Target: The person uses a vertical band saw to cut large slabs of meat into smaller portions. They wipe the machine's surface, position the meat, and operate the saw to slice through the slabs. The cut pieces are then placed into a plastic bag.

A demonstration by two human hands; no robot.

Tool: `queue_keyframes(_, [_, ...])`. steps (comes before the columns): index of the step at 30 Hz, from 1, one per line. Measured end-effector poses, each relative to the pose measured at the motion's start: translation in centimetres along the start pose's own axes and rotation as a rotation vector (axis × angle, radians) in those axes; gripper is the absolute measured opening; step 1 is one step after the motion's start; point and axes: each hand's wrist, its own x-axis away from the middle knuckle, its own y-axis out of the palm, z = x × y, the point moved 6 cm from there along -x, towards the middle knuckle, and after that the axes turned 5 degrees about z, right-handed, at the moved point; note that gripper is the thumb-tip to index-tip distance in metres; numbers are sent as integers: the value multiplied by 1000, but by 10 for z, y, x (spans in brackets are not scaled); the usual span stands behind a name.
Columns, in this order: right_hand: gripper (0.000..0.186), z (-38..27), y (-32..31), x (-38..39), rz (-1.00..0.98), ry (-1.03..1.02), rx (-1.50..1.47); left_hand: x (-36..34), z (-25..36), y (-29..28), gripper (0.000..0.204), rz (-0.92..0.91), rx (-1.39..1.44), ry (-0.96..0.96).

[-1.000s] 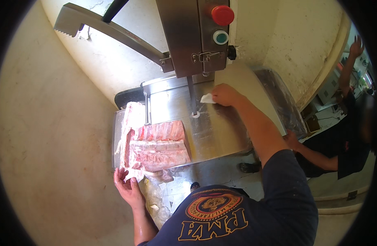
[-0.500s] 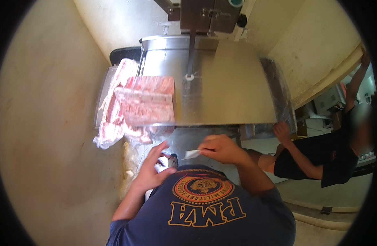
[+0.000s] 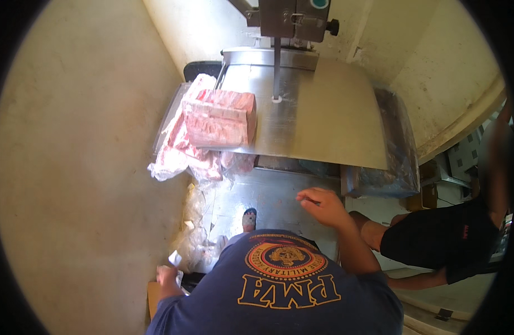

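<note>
Low at the left beside my body, my left hand (image 3: 167, 277) is closed, with a small white scrap (image 3: 175, 258) at its fingertips. My right hand (image 3: 325, 206) hovers in front of the metal table's near edge, fingers loosely bent and apart from the thumb, nothing in it. A squared block of frozen meat (image 3: 220, 120) rests on the left part of the steel saw table (image 3: 301, 137). Beside and under it lie paler meat slabs (image 3: 184, 148), partly in clear plastic. The upright saw blade (image 3: 276, 70) passes into the table right of the block.
Crumpled clear plastic (image 3: 194, 245) lies on the floor at left. A plastic-covered box (image 3: 380, 181) stands at the table's right. Another person in a dark shirt (image 3: 436, 240) is close on the right. A wall (image 3: 89, 139) runs along the left.
My left hand has dropped down and left, and the white scrap passed from my right hand to beside it. My right hand is now empty. The other person's hand has left the table edge.
</note>
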Motion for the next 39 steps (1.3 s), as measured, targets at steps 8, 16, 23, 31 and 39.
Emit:
queue_keyframes(8, [23,16,-110,-41,376,331,-237,-44,56,-6,33,202,220,395])
queue_keyframes(16, [34,55,-181,-204,499,158,350,-23,391,-298,24,73,1316,830])
queue_keyframes(23, [38,90,-190,-311,581,192,330,-25,617,-400,27,-147,1040,1139])
queue_keyframes(31, [33,160,-205,-341,822,186,272,-33,803,-404,42,-86,749,1518])
queue_keyframes(39, [34,142,-205,-345,778,327,446,12,837,-412,32,130,343,1734])
